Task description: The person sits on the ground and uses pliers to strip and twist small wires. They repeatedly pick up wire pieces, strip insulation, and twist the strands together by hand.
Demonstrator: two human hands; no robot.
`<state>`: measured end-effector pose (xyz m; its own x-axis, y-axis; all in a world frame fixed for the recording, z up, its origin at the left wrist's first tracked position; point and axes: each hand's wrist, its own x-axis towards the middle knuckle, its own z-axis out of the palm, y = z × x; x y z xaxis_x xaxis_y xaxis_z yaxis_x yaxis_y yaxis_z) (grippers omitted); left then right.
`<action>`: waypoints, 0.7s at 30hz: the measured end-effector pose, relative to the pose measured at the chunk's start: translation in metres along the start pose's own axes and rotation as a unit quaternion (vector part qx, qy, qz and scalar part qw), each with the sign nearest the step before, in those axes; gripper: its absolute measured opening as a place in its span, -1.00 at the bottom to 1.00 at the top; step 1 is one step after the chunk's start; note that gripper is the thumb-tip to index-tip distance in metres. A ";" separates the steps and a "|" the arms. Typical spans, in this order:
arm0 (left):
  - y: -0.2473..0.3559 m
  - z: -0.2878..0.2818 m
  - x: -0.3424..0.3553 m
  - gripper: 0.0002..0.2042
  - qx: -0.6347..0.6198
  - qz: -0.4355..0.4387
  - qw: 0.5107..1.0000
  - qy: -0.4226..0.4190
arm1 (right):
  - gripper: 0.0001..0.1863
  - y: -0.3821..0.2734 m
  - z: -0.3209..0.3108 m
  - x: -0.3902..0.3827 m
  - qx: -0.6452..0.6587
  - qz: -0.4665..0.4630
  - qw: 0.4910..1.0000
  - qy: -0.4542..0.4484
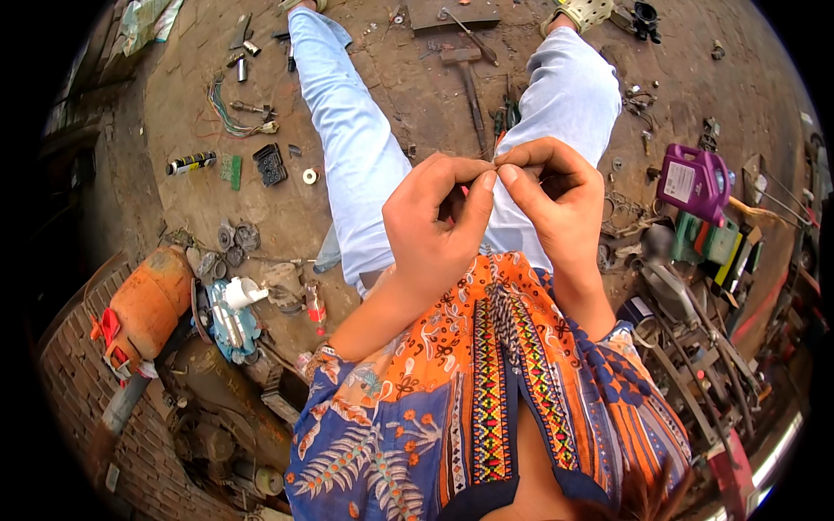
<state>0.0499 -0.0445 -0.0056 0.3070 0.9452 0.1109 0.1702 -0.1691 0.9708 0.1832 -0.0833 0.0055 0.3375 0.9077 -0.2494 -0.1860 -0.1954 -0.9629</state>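
Note:
My left hand (439,217) and my right hand (556,208) meet above my lap, fingertips and thumbs pinched together and almost touching. Whatever they hold between them is too small or hidden to make out. Past my fingertips, between my outstretched legs in light blue trousers (343,156), a hammer (473,100) lies on the ground, with tools with dark green and orange handles (506,115) beside it, partly hidden by my right leg and hands.
At the left are small parts, a dark plastic case (269,164), an orange tank (149,308) and a blue bag (228,326). At the right are a purple jug (692,181), a green box (695,239) and piled metal parts (673,286). A dark plate (452,13) lies ahead.

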 end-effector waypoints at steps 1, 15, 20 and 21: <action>0.004 0.001 0.001 -0.94 0.025 0.024 0.999 0.009 | -0.89 0.000 0.000 0.000 -0.002 -0.004 1.000 0.000; 0.000 0.004 0.001 -0.92 0.072 0.076 0.994 0.040 | -0.88 0.005 0.009 -0.001 0.032 -0.021 0.999 0.015; 0.001 0.003 0.002 -0.92 0.059 0.075 0.994 0.046 | -0.87 0.003 0.006 -0.001 0.045 -0.006 0.999 -0.002; 0.002 0.002 0.002 -0.92 0.072 0.080 0.993 0.047 | -0.87 0.003 0.006 -0.001 0.040 -0.011 0.999 -0.004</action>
<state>0.0529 -0.0432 -0.0042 0.2534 0.9237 0.2872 0.2596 -0.3510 0.8997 0.1771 -0.0825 0.0035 0.3348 0.9143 -0.2279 -0.2518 -0.1462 -0.9567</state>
